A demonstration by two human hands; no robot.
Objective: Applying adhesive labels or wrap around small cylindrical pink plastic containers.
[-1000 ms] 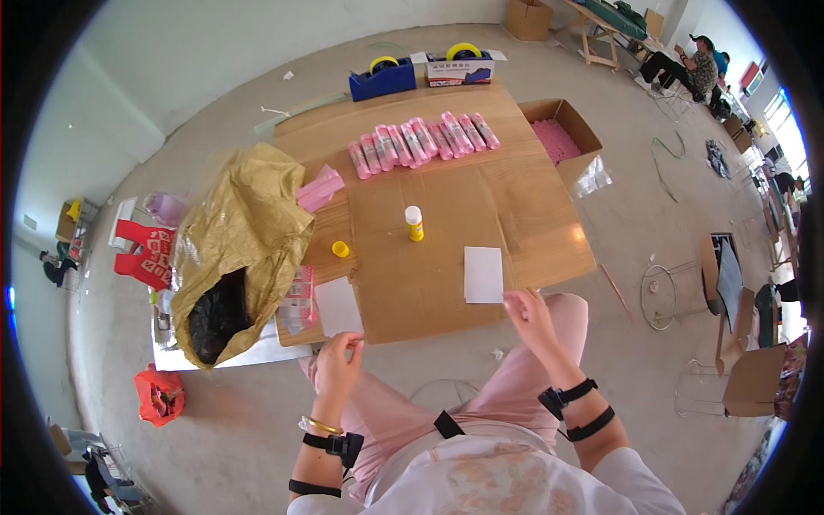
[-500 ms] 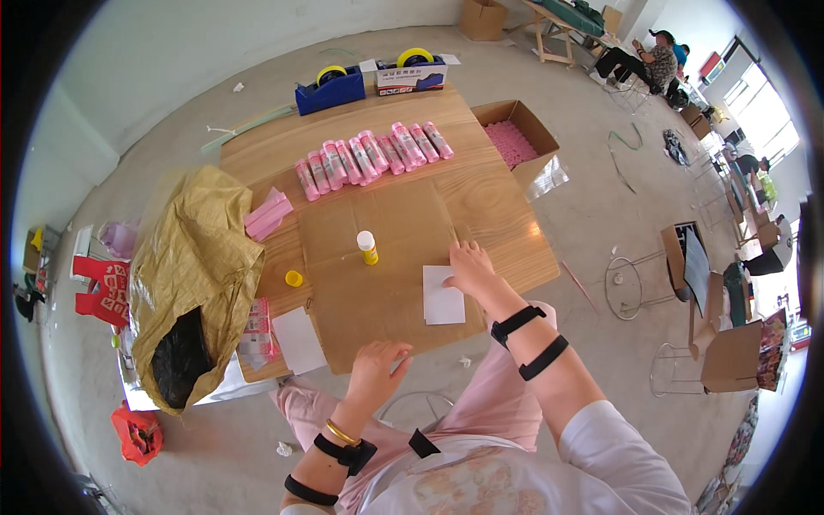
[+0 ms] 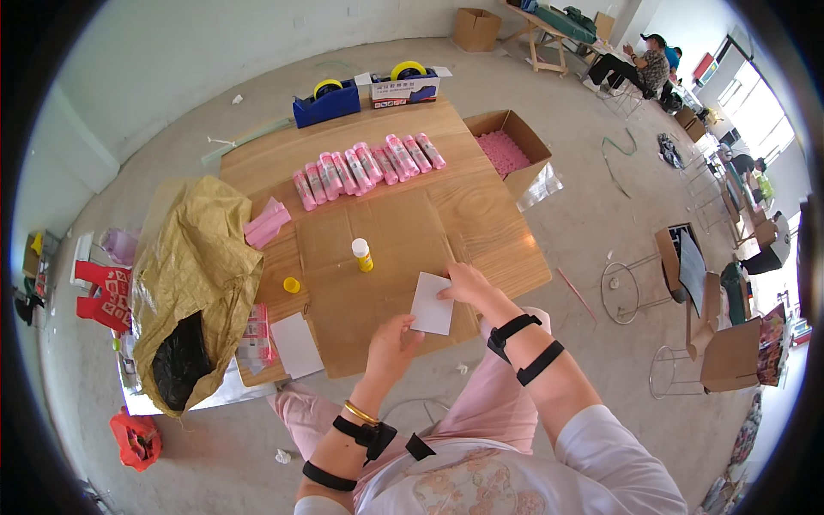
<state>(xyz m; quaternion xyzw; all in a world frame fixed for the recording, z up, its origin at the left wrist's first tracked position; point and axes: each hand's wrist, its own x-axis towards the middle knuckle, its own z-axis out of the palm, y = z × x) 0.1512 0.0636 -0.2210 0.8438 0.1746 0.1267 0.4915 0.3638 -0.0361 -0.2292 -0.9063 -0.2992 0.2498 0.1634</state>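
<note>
A small white paper sheet (image 3: 433,311) is tilted between my hands, above the near right part of a flat brown cardboard sheet (image 3: 343,330). My right hand (image 3: 472,286) pinches its upper right side, with the thumb over the paper. At the lower left corner, my left hand (image 3: 393,350) has its fingers and thumb around the edge. A yellow glue stick (image 3: 363,256) with a white end stands upright on the cardboard. Its yellow cap (image 3: 292,285) lies to the left. Larger white paper (image 3: 296,345) rests at the table's near left.
Several pink printed rolls (image 3: 369,169) line the wooden table's far part. Behind them are a blue tape dispenser (image 3: 327,106) and a boxed one (image 3: 405,89). A gold woven sack (image 3: 210,249) covers the left side. An open carton (image 3: 524,148) of pink pieces stands beyond the right edge.
My right hand has drawn the white paper sheet slightly left and turned it. My left hand has moved up and right to reach the sheet's lower left corner.
</note>
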